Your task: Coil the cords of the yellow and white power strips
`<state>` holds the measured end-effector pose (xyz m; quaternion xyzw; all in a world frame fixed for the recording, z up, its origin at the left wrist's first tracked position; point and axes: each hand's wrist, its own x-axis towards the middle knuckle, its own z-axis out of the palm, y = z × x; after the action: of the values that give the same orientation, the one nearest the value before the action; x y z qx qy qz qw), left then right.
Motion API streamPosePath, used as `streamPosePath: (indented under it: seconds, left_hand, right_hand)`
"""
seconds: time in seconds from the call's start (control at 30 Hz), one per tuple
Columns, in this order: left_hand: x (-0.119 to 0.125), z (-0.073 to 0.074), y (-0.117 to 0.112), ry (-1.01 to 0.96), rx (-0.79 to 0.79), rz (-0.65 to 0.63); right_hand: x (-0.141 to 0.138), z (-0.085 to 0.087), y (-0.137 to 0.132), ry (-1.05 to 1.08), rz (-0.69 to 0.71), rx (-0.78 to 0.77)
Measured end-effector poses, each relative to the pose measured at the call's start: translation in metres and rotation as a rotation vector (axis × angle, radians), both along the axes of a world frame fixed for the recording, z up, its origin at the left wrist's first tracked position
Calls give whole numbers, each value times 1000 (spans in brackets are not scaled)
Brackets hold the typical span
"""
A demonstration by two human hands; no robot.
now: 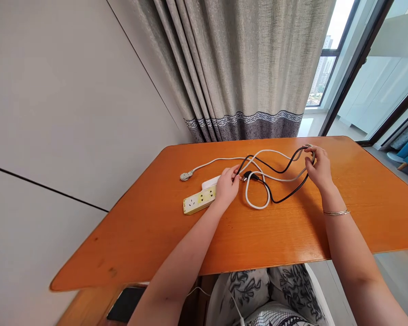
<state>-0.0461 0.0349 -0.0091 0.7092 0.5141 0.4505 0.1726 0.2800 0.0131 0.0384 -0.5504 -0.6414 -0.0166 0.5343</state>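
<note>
My right hand (318, 168) curled its fingers around the black cord (288, 196) and white cord (258, 208) over the table (265, 244), while my left (227, 184) pinched the black cord by the power strip (199, 201).

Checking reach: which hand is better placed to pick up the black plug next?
Left, probably. The left hand is close beside the black plug, though it seems to be pinching the black cord. The right hand is farther off and holds a loop of cords.
</note>
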Motion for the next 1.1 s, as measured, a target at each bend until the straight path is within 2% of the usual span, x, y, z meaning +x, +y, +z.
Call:
streamPosePath:
  seconds: [0.1, 0.2, 0.3, 0.37, 0.47, 0.6, 0.73, 0.83, 0.97, 1.1]
  left_hand:
    - [-1, 4, 0, -85, -18, -5]
    - [0, 8, -3, -117, 11, 6]
    - [2, 11, -5, -151, 34, 11]
    - [4, 13, -7, -188, 35, 0]
    - [6, 17, -11, -240, 46, -22]
    - [7, 27, -18, -250, 113, -30]
    - [7, 44, -25, -260, 212, -42]
    - [7, 64, -25, -306, 282, -44]
    - [5, 96, -15, -357, 361, -42]
    - [9, 120, -5, -463, 404, -77]
  right_hand:
    - [13, -7, 5, -118, -162, -46]
    - [27, -17, 10, -128, -354, -159]
    - [34, -24, 13, -97, -417, -208]
    - [29, -26, 14, -106, -362, -165]
    - [10, -24, 14, -148, -205, -95]
    - [-20, -23, 10, -199, 0, -100]
    - [-42, -28, 8, -191, 138, -118]
    - [-54, -27, 10, -174, 166, -102]
    - [-66, -8, 19, -173, 160, -143]
    - [-74, 29, 25, -228, 185, -254]
